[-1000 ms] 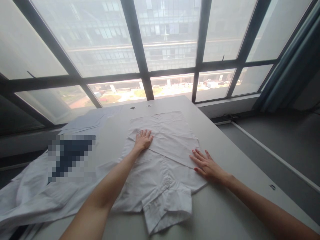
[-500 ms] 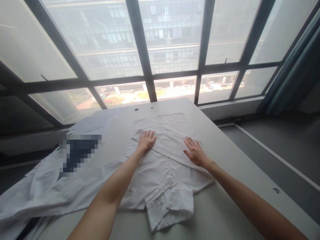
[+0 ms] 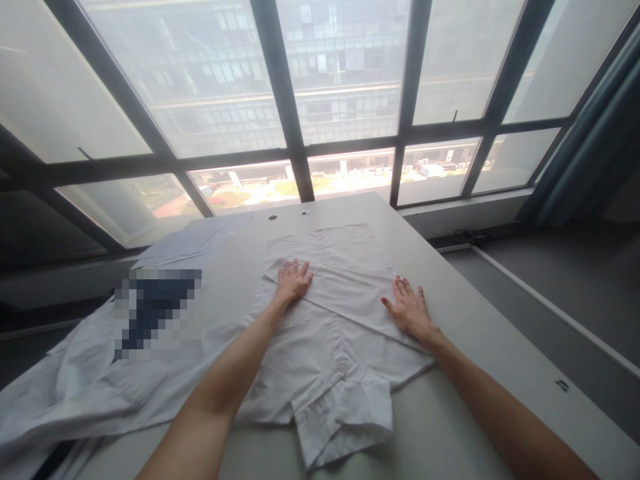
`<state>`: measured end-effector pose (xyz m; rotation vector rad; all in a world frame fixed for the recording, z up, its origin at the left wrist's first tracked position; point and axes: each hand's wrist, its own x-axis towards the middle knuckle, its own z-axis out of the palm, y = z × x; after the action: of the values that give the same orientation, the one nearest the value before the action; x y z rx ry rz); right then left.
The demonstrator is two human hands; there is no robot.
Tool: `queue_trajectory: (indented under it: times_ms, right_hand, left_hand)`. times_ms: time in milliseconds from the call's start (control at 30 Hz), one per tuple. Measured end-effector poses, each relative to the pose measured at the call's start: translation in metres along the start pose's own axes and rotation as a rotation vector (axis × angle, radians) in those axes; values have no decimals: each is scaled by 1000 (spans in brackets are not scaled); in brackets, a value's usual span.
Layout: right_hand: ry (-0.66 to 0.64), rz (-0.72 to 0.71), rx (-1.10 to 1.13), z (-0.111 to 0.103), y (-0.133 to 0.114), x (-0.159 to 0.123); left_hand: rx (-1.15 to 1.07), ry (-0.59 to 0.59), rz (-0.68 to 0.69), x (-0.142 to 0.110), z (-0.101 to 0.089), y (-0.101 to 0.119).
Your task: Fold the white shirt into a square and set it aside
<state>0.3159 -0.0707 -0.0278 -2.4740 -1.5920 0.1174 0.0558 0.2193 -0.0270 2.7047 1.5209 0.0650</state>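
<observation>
Left fingers (image 3: 295, 268) spread slightly, pressed flat on the white garment (image 3: 345, 293), apparently steadying it. Right fingers (image 3: 407, 287) parted at its side edge, likely smoothing creases. Garment lies mid-bench (image 3: 480, 347), collar end toward the near edge; other white clothing (image 3: 100, 393) lies leftward.

I see a white shirt (image 3: 330, 320) lying on the white table (image 3: 450, 413), its body spread mostly flat. Creases run across the cloth, one long one slanting over the middle; at the near end, the collar (image 3: 350, 417) stands out, rumpled and folded.
</observation>
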Motion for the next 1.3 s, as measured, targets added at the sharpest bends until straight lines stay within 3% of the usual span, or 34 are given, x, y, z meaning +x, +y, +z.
queue_trajectory:
  times_ms: [200,433,600,733,867,967,1033,1133,1300]
  right_hand:
    - [19,-5,0,6,2,1]
    - [3,-12,10,6,2,2]
    - [-2,-7,11,3,1,1]
    - [79,-59,-25,-2,-6,-3]
    - [201,-177,-21,-2,-23,-9]
    - [136,-231,15,3,-32,-13]
    - [63,-220,23,7,-34,-14]
    - [1,-198,14,10,-32,-13]
    - [-15,-195,12,11,-31,-12]
  left_hand:
    - [-3,-35,-19,5,-6,-4]
    - [4,-14,-154,4,-15,-25]
    - [13,-4,-152,-1,-29,-12]
    - [6,54,54,-19,-39,29]
    - [-37,60,315,-45,-30,90]
    - [-95,12,631,-59,-16,128]
    - [-111,-41,798,-62,-8,140]
    - [-92,-98,833,-55,-5,133]
    - [-10,-131,548,-23,-15,84]
